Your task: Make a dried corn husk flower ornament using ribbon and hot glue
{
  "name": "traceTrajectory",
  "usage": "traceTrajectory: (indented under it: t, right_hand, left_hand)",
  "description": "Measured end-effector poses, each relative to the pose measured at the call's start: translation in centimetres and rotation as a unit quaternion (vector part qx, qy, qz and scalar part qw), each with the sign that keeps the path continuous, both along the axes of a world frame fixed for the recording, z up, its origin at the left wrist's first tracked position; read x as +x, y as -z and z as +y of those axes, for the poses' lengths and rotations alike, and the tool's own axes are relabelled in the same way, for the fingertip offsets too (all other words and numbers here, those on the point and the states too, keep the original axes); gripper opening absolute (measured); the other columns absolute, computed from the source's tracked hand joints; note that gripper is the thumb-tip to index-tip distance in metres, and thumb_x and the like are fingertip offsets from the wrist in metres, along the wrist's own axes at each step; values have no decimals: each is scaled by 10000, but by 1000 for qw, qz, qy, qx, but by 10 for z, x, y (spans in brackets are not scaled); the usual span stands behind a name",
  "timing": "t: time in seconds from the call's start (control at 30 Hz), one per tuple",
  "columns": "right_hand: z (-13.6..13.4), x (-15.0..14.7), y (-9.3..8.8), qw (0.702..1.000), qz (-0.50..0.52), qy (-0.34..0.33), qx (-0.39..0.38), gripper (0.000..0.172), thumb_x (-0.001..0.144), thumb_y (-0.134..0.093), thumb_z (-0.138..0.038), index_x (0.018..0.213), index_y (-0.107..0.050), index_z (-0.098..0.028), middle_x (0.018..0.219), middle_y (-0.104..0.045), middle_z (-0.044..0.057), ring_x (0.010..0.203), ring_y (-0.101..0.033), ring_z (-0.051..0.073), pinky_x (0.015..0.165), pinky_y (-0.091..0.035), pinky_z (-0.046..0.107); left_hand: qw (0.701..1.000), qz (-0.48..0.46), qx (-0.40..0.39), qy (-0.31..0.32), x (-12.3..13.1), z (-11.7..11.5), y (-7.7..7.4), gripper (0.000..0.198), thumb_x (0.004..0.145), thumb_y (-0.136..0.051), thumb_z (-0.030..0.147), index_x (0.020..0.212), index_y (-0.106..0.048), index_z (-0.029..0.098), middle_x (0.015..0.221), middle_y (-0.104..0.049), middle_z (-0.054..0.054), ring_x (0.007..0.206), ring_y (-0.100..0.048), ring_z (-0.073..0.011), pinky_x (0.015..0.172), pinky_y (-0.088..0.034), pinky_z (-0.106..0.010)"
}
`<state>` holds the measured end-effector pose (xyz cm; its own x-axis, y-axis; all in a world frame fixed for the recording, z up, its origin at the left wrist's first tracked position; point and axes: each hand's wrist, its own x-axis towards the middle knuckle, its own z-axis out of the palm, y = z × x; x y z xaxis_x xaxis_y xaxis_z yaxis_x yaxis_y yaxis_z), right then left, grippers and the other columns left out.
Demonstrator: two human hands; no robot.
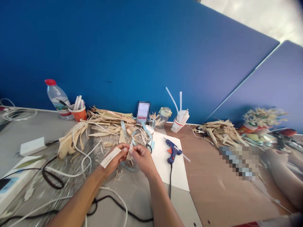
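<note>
My left hand (120,155) is closed around a pale strip of dried husk (110,158), which lies back along the palm toward the wrist. Close beside it, my right hand (142,157) pinches a small pointed piece of husk (131,147) between thumb and forefinger. The fingertips of both hands meet around this piece. Behind them lies a heap of dried husks (111,118) with pale blue ribbon (136,135) in it. To the right, a blue glue gun (174,151) rests on a white sheet (161,167).
White and black cables (82,157) tangle at the left near a power strip (19,183). A bottle (59,99), an orange cup (78,113), a phone (143,112), a jar (164,116) and a white cup (177,124) line the blue partition (118,56). Another person's arm (284,176) is at the right.
</note>
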<state>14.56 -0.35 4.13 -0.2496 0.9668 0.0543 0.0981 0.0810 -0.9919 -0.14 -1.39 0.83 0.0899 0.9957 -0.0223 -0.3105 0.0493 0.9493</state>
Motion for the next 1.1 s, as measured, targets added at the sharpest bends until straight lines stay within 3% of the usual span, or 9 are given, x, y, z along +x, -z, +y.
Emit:
traceTrajectory:
  t: [0.23,0.43,1.1]
  right_hand:
    - [-2,-2,4,997,-37,-60,8,190,747,-560,-283,598,-538,-168,541,-479,-45,509,-405,90,499,-317,217]
    - [-2,-2,2,999,24,-19,-41,107,699,-584,-267,668,-528,-180,539,-466,-64,479,-396,85,470,-315,209]
    - [-3,-4,6,997,4,-60,-52,50,662,-515,-216,658,-478,-182,565,-449,-62,507,-391,79,488,-316,204]
  left_hand:
    - [1000,-13,-11,19,-1,-2,-3,224,732,-690,373,740,-584,176,573,-440,58,476,-331,-59,451,-264,-189]
    - [999,-23,-42,5,1,-4,-8,248,712,-702,360,680,-535,179,497,-381,79,452,-320,-57,452,-275,-181]
    - [992,-62,-104,24,3,-6,-14,295,617,-760,327,634,-516,163,478,-393,81,429,-291,-36,417,-226,-151]
